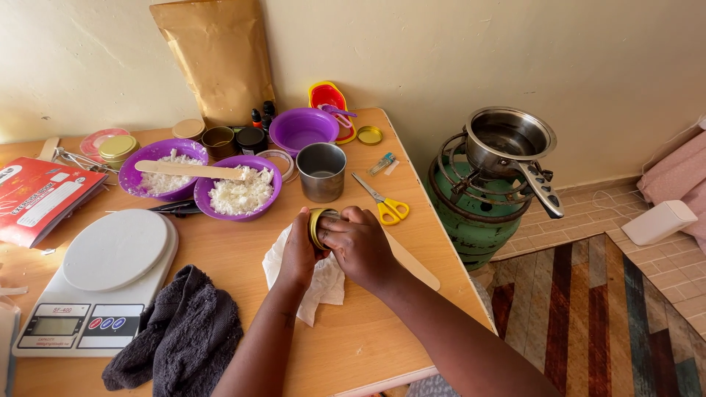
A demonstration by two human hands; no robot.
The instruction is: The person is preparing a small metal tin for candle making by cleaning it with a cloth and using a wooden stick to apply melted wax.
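A light wooden surface [368, 345] stands against a cream wall. On it lie a white kitchen scale [95, 283], a dark grey cloth [184, 334], a crumpled white tissue [320, 290], a red booklet [40, 198] and yellow-handled scissors [382, 202]. Two purple bowls of white flakes [237, 190] sit side by side behind the scale, a steel cup [321, 171] just right of them, an empty purple bowl [301, 130] and a brown paper bag [217, 59] at the back

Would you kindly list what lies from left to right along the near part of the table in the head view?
Kitchen scale → dark grey cloth → white tissue → left hand → small gold tin → right hand → wooden stick.
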